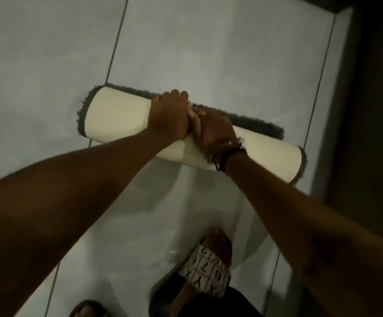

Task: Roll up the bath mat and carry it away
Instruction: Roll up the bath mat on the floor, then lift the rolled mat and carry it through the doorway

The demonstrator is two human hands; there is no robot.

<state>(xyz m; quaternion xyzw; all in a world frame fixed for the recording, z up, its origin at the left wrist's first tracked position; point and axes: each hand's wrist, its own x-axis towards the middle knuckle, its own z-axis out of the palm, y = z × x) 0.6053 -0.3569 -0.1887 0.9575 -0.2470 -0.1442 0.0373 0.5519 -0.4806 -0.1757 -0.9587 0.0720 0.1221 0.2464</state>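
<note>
The bath mat [117, 115] lies rolled into a tube on the floor, its cream backing outward and a dark grey shaggy pile showing at both ends and along the far edge. My left hand [170, 115] grips the roll near its middle from above. Right beside it my right hand [213, 131], with a ring and wrist bands, also closes over the roll. The two hands touch each other. The middle of the roll is hidden under them.
Pale grey floor tiles [48, 53] with dark grout lines surround the roll. A raised light threshold [337, 88] and a dark area run along the right. My feet in sandals [208, 271] stand just below the roll.
</note>
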